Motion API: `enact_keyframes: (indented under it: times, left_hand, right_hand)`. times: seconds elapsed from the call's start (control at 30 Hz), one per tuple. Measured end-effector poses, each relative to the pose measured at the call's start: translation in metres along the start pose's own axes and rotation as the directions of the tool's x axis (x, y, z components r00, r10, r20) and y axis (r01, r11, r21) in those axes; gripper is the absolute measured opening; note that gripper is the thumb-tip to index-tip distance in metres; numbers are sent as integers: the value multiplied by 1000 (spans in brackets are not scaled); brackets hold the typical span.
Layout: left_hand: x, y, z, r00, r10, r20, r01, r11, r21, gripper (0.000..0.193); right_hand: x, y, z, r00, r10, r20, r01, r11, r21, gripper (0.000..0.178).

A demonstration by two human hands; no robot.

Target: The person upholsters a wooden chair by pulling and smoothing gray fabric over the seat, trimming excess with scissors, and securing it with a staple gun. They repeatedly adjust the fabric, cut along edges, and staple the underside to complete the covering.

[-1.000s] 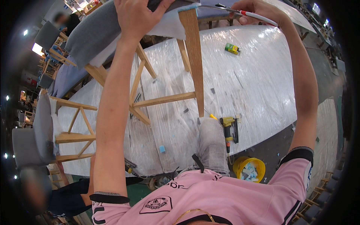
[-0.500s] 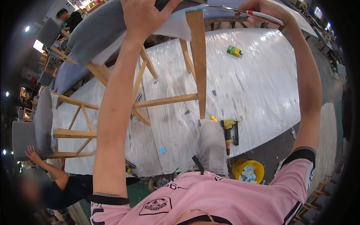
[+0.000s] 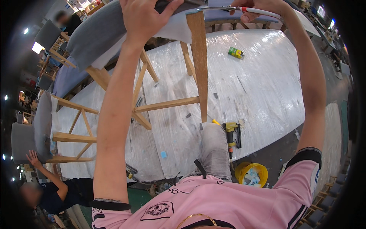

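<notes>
Scissors [image 3: 263,12] with white and red handles are gripped in my right hand [image 3: 263,8] at the top of the view. Their blades point left, the tip at the upper end of a wooden chair leg [image 3: 199,57], beside a pale blue edge of cloth. My left hand [image 3: 146,19] is closed on dark grey fabric [image 3: 187,5] at the chair's underside, thumb stretched right along it; the other fingertips are cut off by the upper edge. The tipped chair's grey upholstered part [image 3: 97,36] lies left of my left hand, with white lining [image 3: 173,28] hanging below the fabric.
A plastic-covered worktop [image 3: 251,87] carries a green and yellow box [image 3: 236,52] and a staple gun [image 3: 231,133]. A yellow bucket [image 3: 263,170] of scraps stands near my right side. Another grey chair [image 3: 42,126] lies at left, touched by a co-worker's hand [image 3: 34,158].
My right hand has shifted slightly left, and the scissors' handles look closer together. My left hand keeps its hold on the fabric. The whole view has moved a little.
</notes>
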State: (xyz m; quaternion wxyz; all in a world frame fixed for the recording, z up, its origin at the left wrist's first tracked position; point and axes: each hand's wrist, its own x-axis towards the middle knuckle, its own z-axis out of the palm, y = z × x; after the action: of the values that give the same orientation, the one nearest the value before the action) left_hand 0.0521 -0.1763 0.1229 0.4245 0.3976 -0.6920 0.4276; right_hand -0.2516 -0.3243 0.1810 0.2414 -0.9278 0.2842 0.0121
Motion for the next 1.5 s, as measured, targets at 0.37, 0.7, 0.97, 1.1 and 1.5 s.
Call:
enact_keyframes:
  times: [0.37, 0.7, 0.97, 1.1, 1.5]
  left_hand:
    - [0, -1, 3, 1000, 8, -10, -8, 1000, -4, 23]
    - [-3, -2, 3, 1000, -11, -5, 11, 1000, -21, 23]
    - [-4, -2, 2, 1000, -4, -9, 3, 1000, -16, 24]
    - [-4, -1, 3, 1000, -8, -22, 7, 1000, -24, 24]
    - [-4, -2, 1, 1000, -2, -5, 2, 1000, -11, 24]
  right_hand:
    - [-8, -6, 2, 1000, 16, -15, -17, 999, -45, 64]
    - [-5, -34, 9, 1000, 15, -22, -18, 988, -156, 65]
    - [2, -51, 13, 995, 95, 29, -90, 986, -143, 61]
    - [3, -30, 13, 1000, -10, 11, 11, 995, -97, 62]
    - [-1, -32, 28, 999, 36, 12, -37, 997, 66, 56]
